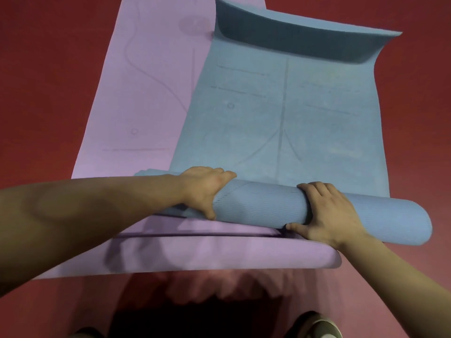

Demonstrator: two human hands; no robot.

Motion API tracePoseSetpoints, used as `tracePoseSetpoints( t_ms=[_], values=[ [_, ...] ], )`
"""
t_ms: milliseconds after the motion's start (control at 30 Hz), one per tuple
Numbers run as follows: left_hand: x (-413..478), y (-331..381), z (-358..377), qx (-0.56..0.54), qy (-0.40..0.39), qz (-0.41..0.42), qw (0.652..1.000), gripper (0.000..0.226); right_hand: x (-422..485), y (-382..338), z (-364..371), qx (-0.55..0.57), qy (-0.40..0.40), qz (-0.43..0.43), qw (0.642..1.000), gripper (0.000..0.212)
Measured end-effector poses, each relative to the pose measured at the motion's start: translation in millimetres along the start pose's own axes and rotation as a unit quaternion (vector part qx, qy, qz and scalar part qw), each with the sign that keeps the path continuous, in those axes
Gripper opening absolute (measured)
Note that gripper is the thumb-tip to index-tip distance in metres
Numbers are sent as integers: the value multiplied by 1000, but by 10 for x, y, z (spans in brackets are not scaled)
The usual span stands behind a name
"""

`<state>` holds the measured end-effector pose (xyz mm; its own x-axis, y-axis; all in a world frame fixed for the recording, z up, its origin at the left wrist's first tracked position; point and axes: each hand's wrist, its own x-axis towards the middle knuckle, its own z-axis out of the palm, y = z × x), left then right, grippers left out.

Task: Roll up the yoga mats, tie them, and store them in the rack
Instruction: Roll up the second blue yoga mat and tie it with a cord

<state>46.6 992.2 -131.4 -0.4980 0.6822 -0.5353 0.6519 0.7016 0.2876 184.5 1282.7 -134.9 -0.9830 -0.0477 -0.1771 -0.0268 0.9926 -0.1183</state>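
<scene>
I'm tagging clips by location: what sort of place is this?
Probably a yoga or exercise room, though no walls or rack show. A partly rolled blue yoga mat lies overlapping a purple yoga mat on a plain red floor.

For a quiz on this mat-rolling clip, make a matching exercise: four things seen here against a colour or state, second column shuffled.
1 blue mat
2 purple mat
3 floor
4 left hand

A spread out underneath the other mat
B grips the rolled part
C partly rolled up
D red

Pairs: 1-C, 2-A, 3-D, 4-B
</scene>
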Motion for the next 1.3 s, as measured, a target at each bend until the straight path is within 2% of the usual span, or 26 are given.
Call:
tracePoseSetpoints(
  t_ms=[67, 133, 200, 267, 367, 533, 633, 867, 1067, 1167, 1300],
  values=[
    [-48, 43, 60, 33, 36, 0, 999, 104, 13, -6, -10, -5, -2, 4, 1000, 99],
    [-111, 77, 217, 110, 119, 17, 987, 104, 22, -5, -8, -5, -3, 7, 1000, 100],
    [-163, 126, 347, 178, 161, 4, 971, 114, 30, -1, -10, 2, -3, 11, 1000, 97],
    [-153, 158, 374, 215, 148, -11, 965, 115, 35, -10, -24, 8, 1, 10, 1000, 90],
    [-101, 180, 267, 187, 135, -12, 973, 104, 42, -13, -27, 16, 3, 8, 1000, 89],
    [-71, 127, 160, 159, 120, 2, 980, 89, 18, -28, -2, -6, -4, 23, 1000, 120],
    [-39, 91, 48, 122, 99, 11, 988, 86, 26, -34, 5, -9, 3, 48, 999, 129],
    [134, -8, -203, 56, 8, 5, 998, 81, 142, 16, -71, -12, 2, 14, 1000, 93],
    [-40, 9, 141, 173, 120, -22, 977, 124, 124, 21, -36, -25, 10, 12, 1000, 91],
    [-69, 21, 194, 207, 125, -28, 970, 122, 118, 5, -22, -34, 14, 11, 999, 91],
    [-62, 51, 46, 183, 114, -3, 976, 108, 72, -13, -49, -24, 2, 22, 999, 99]
  ],
)
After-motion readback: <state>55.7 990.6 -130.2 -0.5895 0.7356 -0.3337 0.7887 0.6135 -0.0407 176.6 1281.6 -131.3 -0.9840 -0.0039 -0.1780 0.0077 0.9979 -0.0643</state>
